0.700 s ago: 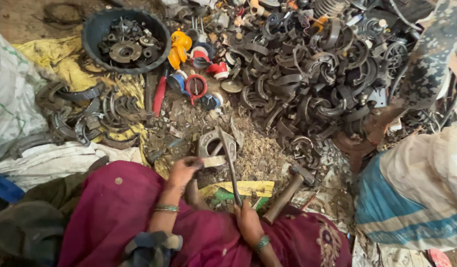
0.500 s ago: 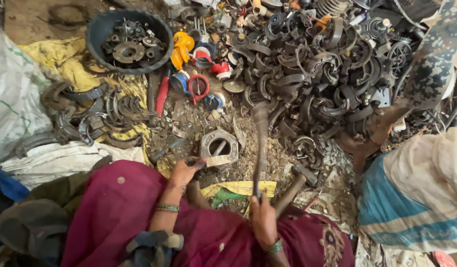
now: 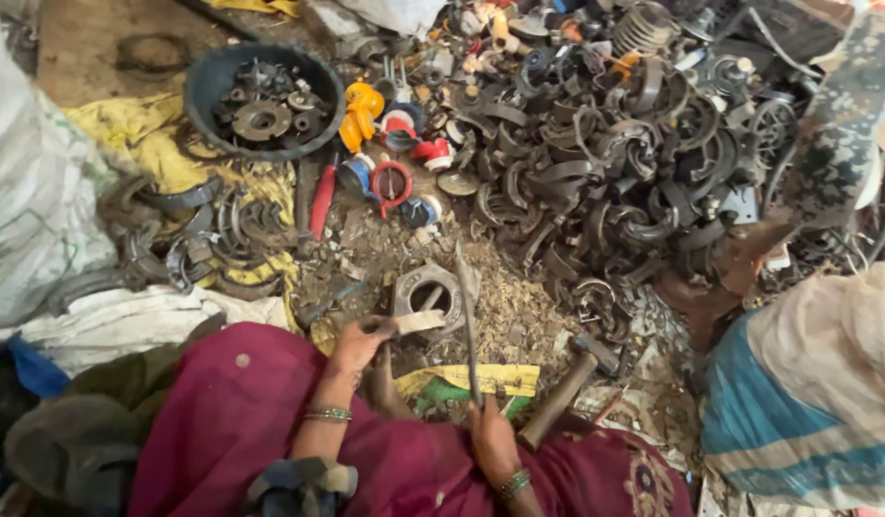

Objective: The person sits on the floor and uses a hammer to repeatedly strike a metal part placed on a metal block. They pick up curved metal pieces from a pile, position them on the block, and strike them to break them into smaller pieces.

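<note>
On the littered ground before the maroon lap | left hand (image 3: 356, 343) pinched a flat metal piece (image 3: 419, 322) against a grey metal ring (image 3: 431, 292) | right hand (image 3: 490, 433) clenched a long metal rod (image 3: 466, 321), tip beside the ring | wooden-handled hammer (image 3: 567, 383) lay just right | black basin (image 3: 262, 98) of parts near the far left.

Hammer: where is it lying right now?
Head view, lower right of centre: the hammer lies on the littered ground just right of the right hand, below the scrap pile.
</note>
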